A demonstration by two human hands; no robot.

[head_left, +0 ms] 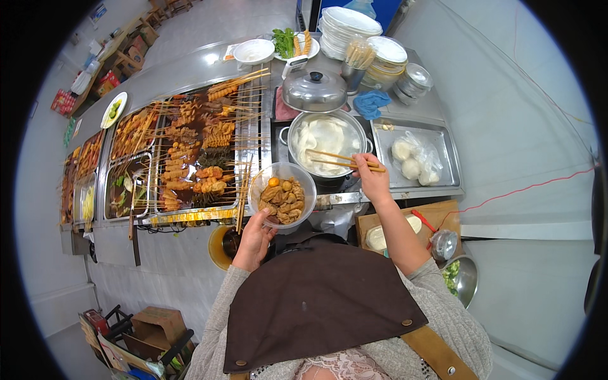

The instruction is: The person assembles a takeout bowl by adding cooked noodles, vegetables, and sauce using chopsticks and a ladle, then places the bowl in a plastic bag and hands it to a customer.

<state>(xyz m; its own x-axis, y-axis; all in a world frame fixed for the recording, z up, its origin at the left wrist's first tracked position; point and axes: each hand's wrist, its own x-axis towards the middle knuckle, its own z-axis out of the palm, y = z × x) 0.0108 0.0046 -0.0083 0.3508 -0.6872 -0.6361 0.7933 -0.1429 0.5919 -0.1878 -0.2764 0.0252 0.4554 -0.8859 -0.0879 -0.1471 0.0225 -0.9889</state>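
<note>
My left hand [254, 237] grips the near side of a clear plastic bowl [308, 182]. Brown, folded-looking food pieces [283, 206] and two small orange-yellow round ones lie in it. In my right hand [373, 178] is a pair of wooden chopsticks [334, 158], their tips pointing left over the near part of a metal pot [365, 134]. Pale sheet-like food in cloudy liquid [323, 134] fills the pot; whether the tips touch it I cannot tell. A domed metal lid [315, 92] with a black knob rests just behind the pot.
Left of the bowl, trays of skewers [196, 145] sit in dark broth, sticks poking outward. To the right, a metal tray [443, 139] holds bagged white lumps [417, 158]. Stacked bowls [386, 54], a skewer holder [353, 73] and a blue cloth [372, 103] stand behind.
</note>
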